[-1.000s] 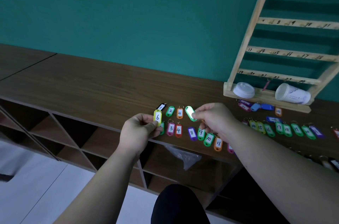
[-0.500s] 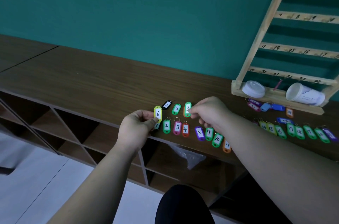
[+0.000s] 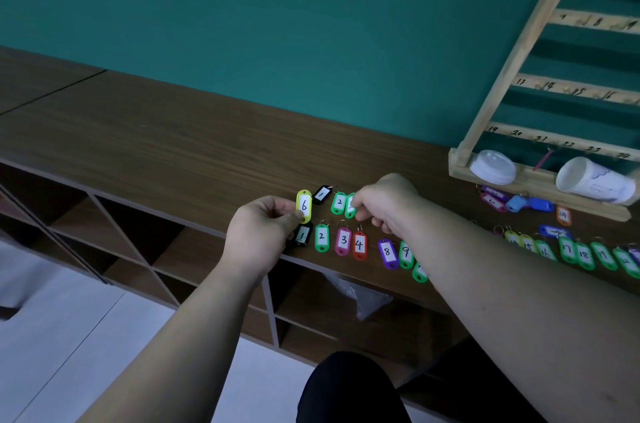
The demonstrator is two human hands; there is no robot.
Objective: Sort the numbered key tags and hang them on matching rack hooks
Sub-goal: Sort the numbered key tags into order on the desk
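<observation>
My left hand (image 3: 258, 232) pinches a yellow tag marked 6 (image 3: 304, 206) upright above the counter's front edge. My right hand (image 3: 384, 202) pinches a green tag (image 3: 350, 206) and sets it beside a green tag marked 2 (image 3: 338, 202) in the back row, right of a black tag marked 1 (image 3: 322, 194). The front row holds a black 1 (image 3: 302, 234), green 2 (image 3: 322, 237), pink 3 (image 3: 343, 241), red 4 (image 3: 359, 245), purple 8 (image 3: 387, 253) and green 9 (image 3: 406, 253). The wooden rack (image 3: 519, 52) with numbered hooks leans on the wall at right.
More green tags (image 3: 585, 254) lie in a row at right, with blue tags (image 3: 530, 204) and purple ones near the rack's base. A white lid (image 3: 493, 167) and a tipped paper cup (image 3: 594, 180) rest on the rack base. Open cubbies sit under the wooden counter (image 3: 156, 142).
My right hand carried the green tag down and left, from over the orange tag to beside the green 2. My left hand stayed put with the yellow 6. The camera view shifted left.
</observation>
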